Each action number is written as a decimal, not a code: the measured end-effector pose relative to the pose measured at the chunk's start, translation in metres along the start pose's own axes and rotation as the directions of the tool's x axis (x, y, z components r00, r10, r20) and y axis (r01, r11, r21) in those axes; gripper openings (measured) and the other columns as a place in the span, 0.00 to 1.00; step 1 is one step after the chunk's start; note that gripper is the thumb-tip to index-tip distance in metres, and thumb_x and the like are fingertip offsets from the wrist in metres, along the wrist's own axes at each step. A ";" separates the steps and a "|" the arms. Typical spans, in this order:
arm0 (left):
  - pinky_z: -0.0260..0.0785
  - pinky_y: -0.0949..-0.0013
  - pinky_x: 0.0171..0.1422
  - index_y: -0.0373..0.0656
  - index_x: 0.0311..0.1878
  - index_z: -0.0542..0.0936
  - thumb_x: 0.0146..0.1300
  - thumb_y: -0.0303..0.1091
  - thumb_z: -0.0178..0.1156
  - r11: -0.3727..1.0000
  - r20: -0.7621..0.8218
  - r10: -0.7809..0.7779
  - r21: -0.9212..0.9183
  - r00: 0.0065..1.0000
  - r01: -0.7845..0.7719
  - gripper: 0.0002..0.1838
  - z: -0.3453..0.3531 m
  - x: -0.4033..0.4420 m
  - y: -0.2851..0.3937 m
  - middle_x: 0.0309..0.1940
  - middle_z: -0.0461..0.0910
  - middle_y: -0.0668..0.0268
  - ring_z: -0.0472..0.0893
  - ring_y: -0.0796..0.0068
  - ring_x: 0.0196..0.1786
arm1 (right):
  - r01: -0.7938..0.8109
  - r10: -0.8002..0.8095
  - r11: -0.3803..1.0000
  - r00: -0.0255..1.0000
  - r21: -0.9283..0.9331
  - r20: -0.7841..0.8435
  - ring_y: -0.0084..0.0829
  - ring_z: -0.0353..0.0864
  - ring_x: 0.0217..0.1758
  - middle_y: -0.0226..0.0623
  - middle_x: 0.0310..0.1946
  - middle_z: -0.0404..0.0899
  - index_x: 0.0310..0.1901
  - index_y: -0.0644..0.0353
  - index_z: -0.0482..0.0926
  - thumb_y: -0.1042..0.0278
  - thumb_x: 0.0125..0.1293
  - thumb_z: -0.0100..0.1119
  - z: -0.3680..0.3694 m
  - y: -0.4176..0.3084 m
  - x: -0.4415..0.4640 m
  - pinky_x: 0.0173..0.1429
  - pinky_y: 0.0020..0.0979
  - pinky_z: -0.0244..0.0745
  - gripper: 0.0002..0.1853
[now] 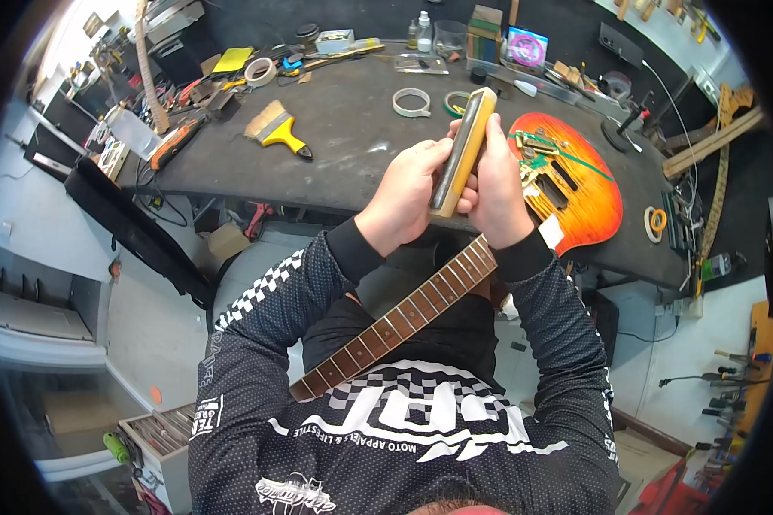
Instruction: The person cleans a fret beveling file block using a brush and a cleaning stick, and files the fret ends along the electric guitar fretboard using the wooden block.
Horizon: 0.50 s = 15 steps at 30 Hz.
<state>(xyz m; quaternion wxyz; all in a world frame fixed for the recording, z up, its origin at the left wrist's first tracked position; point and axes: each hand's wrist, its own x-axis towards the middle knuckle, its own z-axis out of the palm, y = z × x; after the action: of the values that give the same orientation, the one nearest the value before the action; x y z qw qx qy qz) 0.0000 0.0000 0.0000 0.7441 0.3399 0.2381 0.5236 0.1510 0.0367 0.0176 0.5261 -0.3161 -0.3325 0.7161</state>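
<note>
Both my hands hold a long block with yellowish wooden sides and a dark face [465,154], tilted upright above the bench's front edge. My left hand [408,184] is closed round its left side, and my right hand [500,180] grips its right side. Below them a guitar neck with a brown fretted fingerboard [395,322] lies slanted across my lap. Right of my hands, an orange-red guitar body [588,197] rests on the bench, with green tape and metal hardware on it; my right forearm partly hides its near edge.
The dark bench [335,172] carries a yellow-handled brush [279,131], a tape roll [411,102] and a green roll [457,104] behind the block. Bottles [423,33] and boxes stand at the back. An orange-handled tool [176,142] lies left, small rolls [655,223] right.
</note>
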 end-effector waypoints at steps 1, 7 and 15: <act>0.91 0.62 0.49 0.36 0.66 0.79 0.89 0.45 0.54 0.999 -0.082 0.042 0.025 0.996 -0.040 0.21 0.003 0.002 -0.004 0.45 0.90 0.54 0.93 0.65 0.41 | -0.039 0.039 0.997 0.999 -0.070 -0.005 0.29 0.87 0.46 0.38 0.44 0.85 0.64 0.65 0.82 0.39 0.93 0.41 -0.003 -0.006 0.002 0.56 0.31 0.86 0.33; 0.91 0.63 0.45 0.35 0.54 0.84 0.85 0.37 0.57 0.885 -0.167 -0.028 0.455 0.985 0.102 0.14 -0.069 -0.008 0.072 0.45 0.91 0.55 0.93 0.65 0.41 | -0.025 0.028 0.995 0.999 -0.101 0.026 0.28 0.83 0.36 0.35 0.39 0.82 0.60 0.63 0.84 0.45 0.96 0.34 0.012 0.017 0.046 0.45 0.36 0.85 0.31; 0.77 0.53 0.75 0.47 0.68 0.82 0.69 0.23 0.66 -0.571 0.026 0.133 0.819 0.991 0.055 0.24 -0.294 -0.015 0.166 0.69 0.79 0.60 0.81 0.53 0.72 | -0.150 0.193 0.968 0.958 -0.202 0.214 0.24 0.81 0.37 0.31 0.40 0.80 0.65 0.59 0.82 0.39 0.94 0.36 0.013 0.014 0.082 0.47 0.34 0.87 0.32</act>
<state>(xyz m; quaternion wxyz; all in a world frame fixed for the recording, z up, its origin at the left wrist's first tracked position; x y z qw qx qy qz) -0.3160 0.0979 -0.0676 0.0067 0.7973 0.5982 0.0799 0.1123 0.1111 0.0057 0.3879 -0.3054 -0.4273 0.7574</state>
